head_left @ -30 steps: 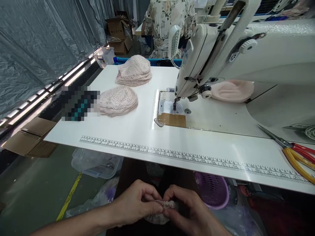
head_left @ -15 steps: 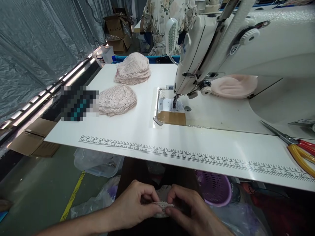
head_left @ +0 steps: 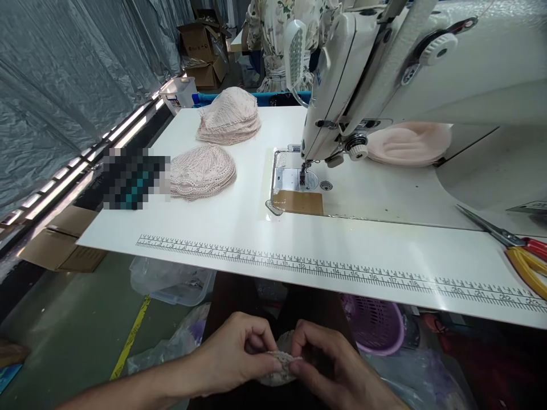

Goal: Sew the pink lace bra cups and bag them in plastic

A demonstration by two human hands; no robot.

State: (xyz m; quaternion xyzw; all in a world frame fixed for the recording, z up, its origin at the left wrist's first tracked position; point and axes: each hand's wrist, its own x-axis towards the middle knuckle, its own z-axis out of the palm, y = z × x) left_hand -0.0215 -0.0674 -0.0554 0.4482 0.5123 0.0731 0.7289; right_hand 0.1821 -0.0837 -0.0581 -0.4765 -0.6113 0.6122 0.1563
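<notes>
Over my lap, below the table's front edge, my left hand (head_left: 239, 354) and my right hand (head_left: 327, 360) pinch a small piece of pale lace fabric (head_left: 280, 370) between thumbs and fingertips. The hands are close together, one at each side of the piece, and partly cover it. On the table, left of the sewing machine (head_left: 329, 97), lie two stacks of pale pink lace pieces: a nearer stack (head_left: 204, 172) and a farther, domed stack (head_left: 229, 117).
Scissors (head_left: 508, 239) with red and yellow handles lie at the table's right. Smooth pink pieces (head_left: 410, 143) rest behind the needle. A printed ruler (head_left: 299, 263) runs along the front edge. Below are a purple basket (head_left: 378, 324) and a clear bin (head_left: 171, 282). A person (head_left: 280, 45) is beyond.
My hands stay pinched on the lace piece, which has shifted slightly and shows less above the fingers. The view has tilted a little; the table things stay in place.
</notes>
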